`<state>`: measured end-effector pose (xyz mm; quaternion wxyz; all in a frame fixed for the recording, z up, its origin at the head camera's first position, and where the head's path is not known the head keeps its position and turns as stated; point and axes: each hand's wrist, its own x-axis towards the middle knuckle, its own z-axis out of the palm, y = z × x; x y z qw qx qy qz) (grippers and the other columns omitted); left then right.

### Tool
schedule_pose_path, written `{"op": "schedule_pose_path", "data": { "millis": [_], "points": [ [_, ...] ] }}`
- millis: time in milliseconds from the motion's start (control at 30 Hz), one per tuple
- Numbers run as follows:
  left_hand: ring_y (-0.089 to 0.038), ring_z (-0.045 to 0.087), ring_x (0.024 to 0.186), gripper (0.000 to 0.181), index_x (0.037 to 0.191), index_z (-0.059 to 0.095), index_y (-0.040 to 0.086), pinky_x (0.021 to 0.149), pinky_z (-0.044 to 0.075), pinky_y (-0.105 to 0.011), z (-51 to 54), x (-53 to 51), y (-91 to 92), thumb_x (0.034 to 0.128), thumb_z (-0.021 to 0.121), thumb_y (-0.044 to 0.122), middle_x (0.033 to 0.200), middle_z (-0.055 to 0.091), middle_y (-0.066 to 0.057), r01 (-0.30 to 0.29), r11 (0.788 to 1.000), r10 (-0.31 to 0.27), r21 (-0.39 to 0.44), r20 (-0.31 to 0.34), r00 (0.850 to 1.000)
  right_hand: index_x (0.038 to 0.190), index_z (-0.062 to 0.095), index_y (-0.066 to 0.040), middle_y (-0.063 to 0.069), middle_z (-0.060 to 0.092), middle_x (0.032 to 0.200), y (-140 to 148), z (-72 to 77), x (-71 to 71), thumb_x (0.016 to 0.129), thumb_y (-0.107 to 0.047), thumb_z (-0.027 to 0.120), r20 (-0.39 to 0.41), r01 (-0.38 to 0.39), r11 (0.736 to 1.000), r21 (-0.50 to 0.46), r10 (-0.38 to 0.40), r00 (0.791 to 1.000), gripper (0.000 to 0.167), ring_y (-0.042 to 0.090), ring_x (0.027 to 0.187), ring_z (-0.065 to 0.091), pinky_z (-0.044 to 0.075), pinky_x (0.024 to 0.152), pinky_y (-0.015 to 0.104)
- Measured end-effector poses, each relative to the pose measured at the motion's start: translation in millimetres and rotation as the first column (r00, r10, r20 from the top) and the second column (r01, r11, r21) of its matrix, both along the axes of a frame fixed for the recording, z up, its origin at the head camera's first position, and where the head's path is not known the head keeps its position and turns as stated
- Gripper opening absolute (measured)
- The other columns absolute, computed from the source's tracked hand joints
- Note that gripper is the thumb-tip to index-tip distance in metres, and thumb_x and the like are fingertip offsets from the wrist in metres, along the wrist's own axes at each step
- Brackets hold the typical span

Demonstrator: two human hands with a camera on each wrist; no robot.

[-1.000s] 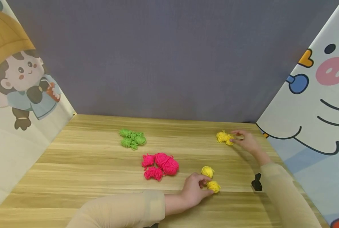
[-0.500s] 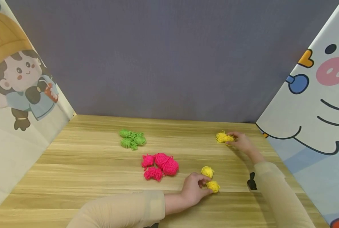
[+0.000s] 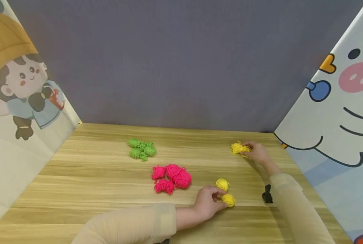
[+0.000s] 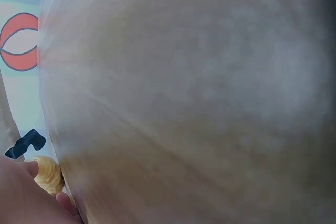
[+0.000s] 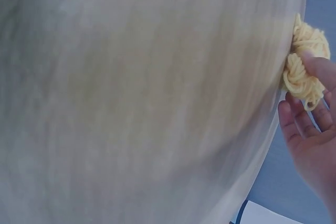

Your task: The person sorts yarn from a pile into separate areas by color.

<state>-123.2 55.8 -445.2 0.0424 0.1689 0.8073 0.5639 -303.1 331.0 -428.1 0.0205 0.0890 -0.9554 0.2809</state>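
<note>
My left hand point(image 3: 207, 204) pinches a small yellow yarn ball point(image 3: 229, 200) between thumb and fingers on the wooden table. Another yellow yarn ball point(image 3: 222, 184) lies just behind that one. At the back right, my right hand point(image 3: 258, 154) pinches a small yellow yarn bundle point(image 5: 302, 80), its front end at the fingertips. This bundle lies against a looser yellow yarn clump point(image 3: 237, 147); where one ends and the other begins is hard to tell from the head. In the left wrist view, the yellow ball point(image 4: 48, 175) shows partly behind the hand point(image 4: 26, 198).
Pink yarn balls point(image 3: 178, 175) lie grouped mid-table, left of my left hand. Further back to the left is a green yarn group point(image 3: 142, 148). A black object point(image 3: 268, 195) shows beside my right sleeve. A grey panel point(image 3: 181, 67) and printed side panels border the wooden table point(image 3: 93, 169).
My right hand has moved slightly left, bringing its yellow yarn bundle closer against the yellow clump. The left hand stays at the same spot with its yarn ball.
</note>
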Motion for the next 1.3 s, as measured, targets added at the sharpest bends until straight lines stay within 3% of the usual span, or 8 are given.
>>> {"op": "schedule_pose_path", "data": {
  "millis": [367,867,1300],
  "points": [
    [-0.001,0.049,0.069,0.027,0.094,0.072,0.008,0.062,0.042,-0.013,-1.3,-0.4,0.4,0.0696,0.082,0.009,0.081,0.062,0.001,0.003,1.0,-0.003,0.004,-0.019,1.0,0.116,0.059,0.001,0.029,0.056,0.122,5.9,2.8,2.3,0.087,-0.021,0.068,0.002,-0.001,1.0,-0.018,0.001,1.0,0.038,0.047,0.114,0.048,0.041,0.094,0.058],
    [-0.002,0.049,0.068,0.027,0.095,0.073,0.008,0.061,0.042,-0.013,-1.3,0.1,0.4,0.0697,0.082,0.009,0.082,0.062,0.001,0.003,1.0,-0.003,0.003,-0.003,1.0,0.113,0.061,0.001,0.028,0.061,0.114,13.0,23.9,14.0,0.085,-0.023,0.07,-0.098,-0.02,1.0,0.024,0.022,0.995,0.038,0.045,0.104,0.055,0.048,0.083,0.056],
    [-0.003,0.049,0.069,0.027,0.094,0.073,0.008,0.061,0.042,-0.013,0.6,0.6,0.9,0.0697,0.082,0.009,0.082,0.062,0.001,-0.002,1.0,0.002,0.008,0.005,1.0,0.111,0.061,-0.001,0.025,0.063,0.109,9.1,40.3,29.1,0.085,-0.026,0.071,-0.12,-0.045,0.998,0.051,0.051,0.991,0.038,0.044,0.101,0.058,0.051,0.078,0.054]
  ]
}}
